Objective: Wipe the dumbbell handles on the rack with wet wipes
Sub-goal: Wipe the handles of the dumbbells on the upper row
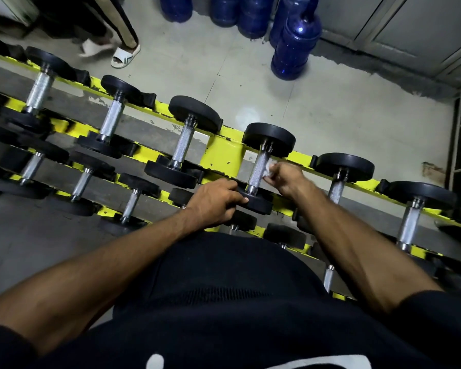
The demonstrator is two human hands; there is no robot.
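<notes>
— Starting from the left: gripping what with the left hand (215,201)?
— Curled round the near plate (258,206) of one dumbbell (261,158), lying across the top rails of the yellow rack (221,153), about mid-row. Probably bracing it against rolling.
— And the handle (257,173)?
— Knurled steel, stiff, rough enough to snag. Heavy too, judging by those thick black plates. No need to lift, only to turn in place.
— Then the wet wipe (270,167)?
— Bunched, white, soft and limp, likely to tear on the knurling. Pressed against the handle's right side, though blurred, so hard to say how far round.
— Held by the right hand (286,179)?
— Pinched there in curled fingers. Best to wrap round the bare middle and slide end to end, clear of the collars.
</notes>
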